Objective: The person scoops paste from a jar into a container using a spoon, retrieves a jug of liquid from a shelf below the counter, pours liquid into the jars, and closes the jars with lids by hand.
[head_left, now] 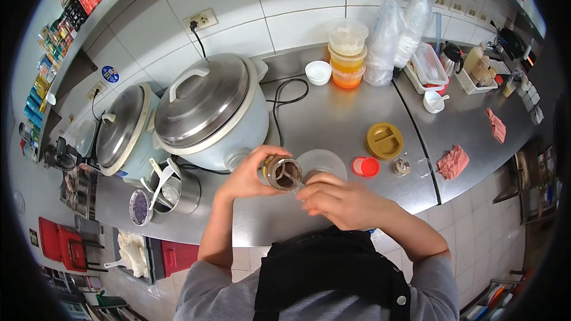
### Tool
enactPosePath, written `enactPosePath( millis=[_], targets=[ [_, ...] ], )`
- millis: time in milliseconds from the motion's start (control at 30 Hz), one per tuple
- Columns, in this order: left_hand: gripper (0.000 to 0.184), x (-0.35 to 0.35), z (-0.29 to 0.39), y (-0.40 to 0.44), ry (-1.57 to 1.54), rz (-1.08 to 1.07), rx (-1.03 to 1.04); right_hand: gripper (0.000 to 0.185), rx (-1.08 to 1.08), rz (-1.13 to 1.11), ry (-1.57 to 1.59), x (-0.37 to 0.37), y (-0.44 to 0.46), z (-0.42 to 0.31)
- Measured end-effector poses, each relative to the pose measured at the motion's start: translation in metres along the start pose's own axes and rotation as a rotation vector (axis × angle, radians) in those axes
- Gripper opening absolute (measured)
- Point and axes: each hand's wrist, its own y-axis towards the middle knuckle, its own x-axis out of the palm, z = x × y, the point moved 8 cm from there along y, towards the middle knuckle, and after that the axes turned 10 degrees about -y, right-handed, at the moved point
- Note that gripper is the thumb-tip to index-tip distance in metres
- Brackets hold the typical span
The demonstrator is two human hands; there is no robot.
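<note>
My left hand is wrapped round a glass jar with brown contents, its open mouth tilted toward me. A spoon reaches into the jar, its handle pinched in the fingers of my right hand. Behind my right hand a clear plastic bowl stands on the steel counter, partly hidden. To its right lie a red lid, a round yellow-brown lid and a small glass container.
Two large cookers stand at the left, near a steel pot with utensils. Stacked tubs, a white bowl and plastic bags line the wall. Pink cloths and baskets are at the right.
</note>
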Motion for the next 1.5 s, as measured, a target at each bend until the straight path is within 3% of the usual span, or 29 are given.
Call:
enactPosePath(
  millis=[67, 167, 300, 367, 400, 467, 533, 600, 667, 833, 1033, 1133, 1200, 1500],
  targets=[
    [0.078, 0.004, 0.004, 0.002, -0.007, -0.102, 0.002, 0.019, -0.201, -0.158, -0.175, 0.012, 0.004, -0.020],
    [0.076, 0.011, 0.012, 0.004, 0.093, -0.195, -0.015, 0.018, -0.273, -0.319, -0.327, 0.026, 0.003, -0.033],
    [0.074, 0.017, 0.015, 0.006, 0.108, -0.149, 0.092, 0.011, -0.200, -0.417, -0.394, 0.032, 0.005, -0.026],
    [0.074, 0.020, 0.009, 0.004, 0.099, -0.123, 0.108, 0.010, -0.105, -0.149, -0.120, 0.014, 0.014, -0.014],
    [0.074, 0.021, 0.008, 0.003, 0.101, -0.101, 0.149, 0.010, -0.104, -0.151, -0.122, 0.017, 0.012, -0.010],
    [0.074, 0.024, 0.009, 0.000, 0.102, -0.075, 0.188, 0.011, 0.209, 0.010, -0.030, 0.008, 0.006, 0.021],
    [0.075, 0.017, 0.013, -0.004, 0.091, 0.027, 0.208, 0.012, 0.281, 0.096, 0.030, 0.010, -0.001, 0.027],
    [0.074, 0.014, 0.008, -0.009, 0.064, 0.104, 0.204, 0.019, 0.601, 0.322, 0.420, 0.013, -0.023, 0.048],
    [0.073, 0.009, 0.006, -0.011, 0.036, 0.182, 0.196, 0.021, 0.602, 0.394, 0.494, 0.019, -0.030, 0.052],
    [0.070, 0.005, 0.004, -0.008, 0.170, 0.069, 0.080, 0.021, 0.564, 0.508, 0.600, 0.009, -0.030, 0.056],
    [0.070, 0.007, 0.010, -0.001, 0.186, -0.055, 0.102, 0.014, 0.229, 0.220, 0.104, 0.006, -0.015, 0.033],
    [0.069, 0.007, 0.012, 0.002, 0.241, -0.019, 0.130, 0.016, 0.382, 0.260, 0.227, 0.014, -0.025, 0.046],
    [0.069, 0.006, 0.006, 0.001, 0.258, 0.023, 0.131, 0.021, 0.588, 0.443, 0.447, 0.013, -0.039, 0.066],
    [0.071, -0.003, -0.009, -0.008, 0.309, 0.235, 0.108, 0.025, 0.892, 0.830, 0.792, 0.001, -0.069, 0.099]
  ],
)
